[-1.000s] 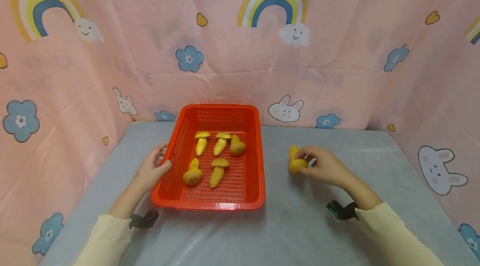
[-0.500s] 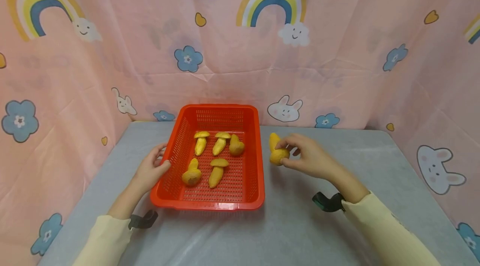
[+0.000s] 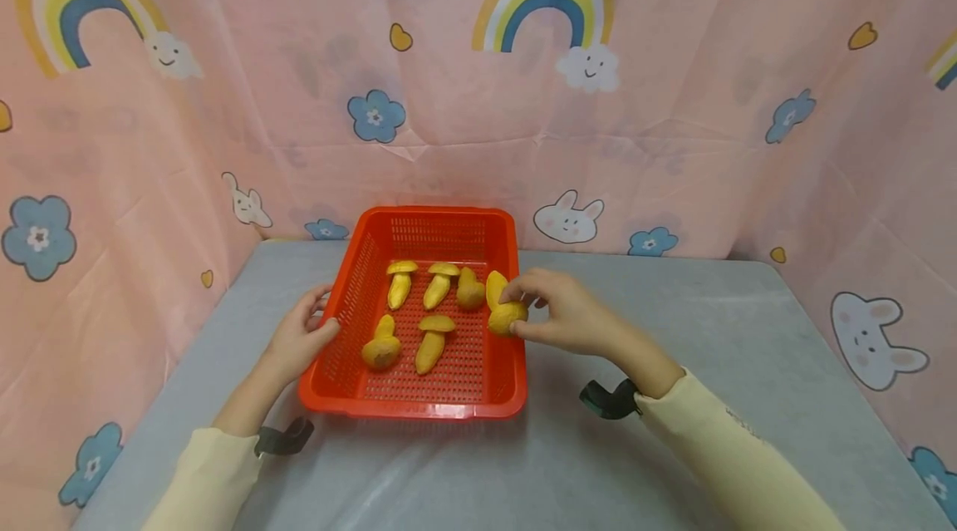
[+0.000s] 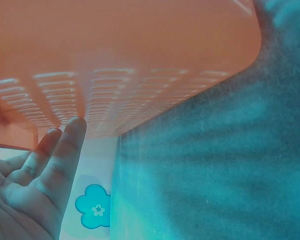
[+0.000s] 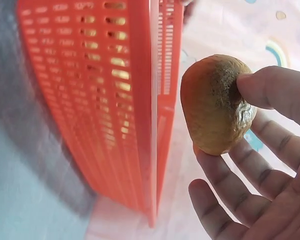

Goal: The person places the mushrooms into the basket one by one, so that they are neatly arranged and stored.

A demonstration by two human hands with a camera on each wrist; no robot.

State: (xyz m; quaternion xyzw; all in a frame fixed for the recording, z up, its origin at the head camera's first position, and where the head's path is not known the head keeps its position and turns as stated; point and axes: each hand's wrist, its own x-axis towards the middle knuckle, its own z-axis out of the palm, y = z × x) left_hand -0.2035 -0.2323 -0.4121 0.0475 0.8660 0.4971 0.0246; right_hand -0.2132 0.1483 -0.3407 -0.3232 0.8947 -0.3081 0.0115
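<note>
My right hand pinches a yellow mushroom between thumb and fingers, above the right rim of the red plastic basket. In the right wrist view, the brown-yellow cap of the mushroom faces the camera, beside the basket wall. My left hand rests at the left side of the basket. Its straight fingers touch the perforated outer wall in the left wrist view, where the thumb is hidden. Several yellow mushrooms lie apart on the basket floor.
The basket stands on a grey table. A pink patterned cloth hangs behind the table and along both sides. A dark wrist mount juts out from the right sleeve, and another dark mount from the left.
My right hand has carried the mushroom leftward from the table on the right to over the basket's right rim. The left hand and basket stay in place.
</note>
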